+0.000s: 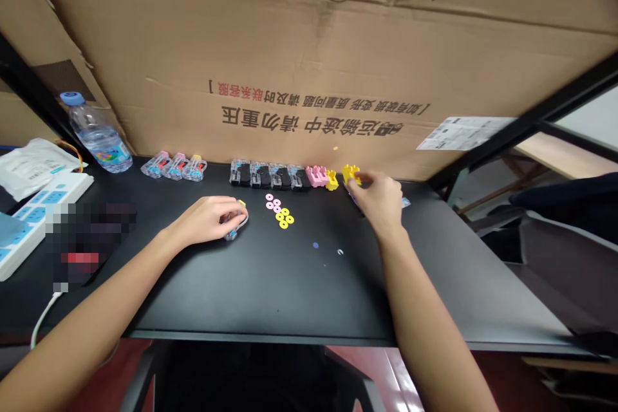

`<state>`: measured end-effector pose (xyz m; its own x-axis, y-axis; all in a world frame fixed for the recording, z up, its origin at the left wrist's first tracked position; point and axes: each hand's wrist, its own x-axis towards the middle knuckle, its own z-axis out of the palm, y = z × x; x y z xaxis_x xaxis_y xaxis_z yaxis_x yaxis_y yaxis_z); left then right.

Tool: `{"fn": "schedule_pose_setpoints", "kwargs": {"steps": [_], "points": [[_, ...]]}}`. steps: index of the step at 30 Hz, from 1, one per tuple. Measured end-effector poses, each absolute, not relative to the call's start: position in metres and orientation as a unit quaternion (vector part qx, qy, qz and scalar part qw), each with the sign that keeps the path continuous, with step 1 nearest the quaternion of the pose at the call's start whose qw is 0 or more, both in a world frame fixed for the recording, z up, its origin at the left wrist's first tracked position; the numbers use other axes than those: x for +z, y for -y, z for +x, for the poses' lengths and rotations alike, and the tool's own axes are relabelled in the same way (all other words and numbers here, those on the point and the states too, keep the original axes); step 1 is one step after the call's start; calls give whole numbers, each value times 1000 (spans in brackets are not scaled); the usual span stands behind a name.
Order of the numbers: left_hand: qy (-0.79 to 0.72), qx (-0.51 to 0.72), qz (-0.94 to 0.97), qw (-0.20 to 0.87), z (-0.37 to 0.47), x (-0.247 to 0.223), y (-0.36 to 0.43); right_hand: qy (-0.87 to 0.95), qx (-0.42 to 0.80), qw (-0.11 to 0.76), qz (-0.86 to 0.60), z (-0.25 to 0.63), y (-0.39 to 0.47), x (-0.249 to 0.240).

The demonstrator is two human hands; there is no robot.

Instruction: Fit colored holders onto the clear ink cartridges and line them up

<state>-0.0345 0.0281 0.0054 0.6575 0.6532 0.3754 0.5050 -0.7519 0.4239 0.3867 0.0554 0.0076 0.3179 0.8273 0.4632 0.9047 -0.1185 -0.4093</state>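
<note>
Hands apart: left hand (215, 220) clasps clear gadget (232, 232); right hand (381, 199) at yellow piece (350, 173), grip unclear.

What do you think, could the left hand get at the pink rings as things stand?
Probably yes: the pink rings lie just right of the left hand, with bare tabletop between. It holds a clear plastic piece, though, so it may need to free its fingers.

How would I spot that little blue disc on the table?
On the black tabletop, look between the flat yellow rings and the right forearm. The small round blue disc lies there, beside a white C-shaped bit; unlike the rings, it shows no hole.
</note>
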Motion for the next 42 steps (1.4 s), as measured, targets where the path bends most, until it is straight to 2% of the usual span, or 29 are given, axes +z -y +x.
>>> {"fn": "schedule_pose_setpoints", "kwargs": {"steps": [3, 6, 11, 16, 21, 28, 35, 42], "points": [[-333, 265, 895, 133, -35, 6, -30, 567, 18, 437, -698, 371, -54, 13], [-341, 266, 895, 112, -35, 8, -32, 556, 202, 525, -612, 340, -49, 14], [-360, 297, 879, 93, -29, 14, -25, 556, 462, 479, -498, 276, -25, 10], [-374, 285, 873, 127, -13, 13, -10, 552, 573, 411, -445, 236, 1, 5], [-365, 287, 876, 133, -6, 6, -7, 600, 560, 370, -435, 227, 13, 8], [-346, 221, 901, 141, -8, 6, -7, 713, 335, 340, -513, 276, -11, 24], [-353, 183, 907, 141, -8, 1, -10, 756, 362, 219, -500, 307, -25, 16], [-375, 184, 901, 119, -13, 0, -14, 788, 332, 190, -483, 305, -27, 7]]}}
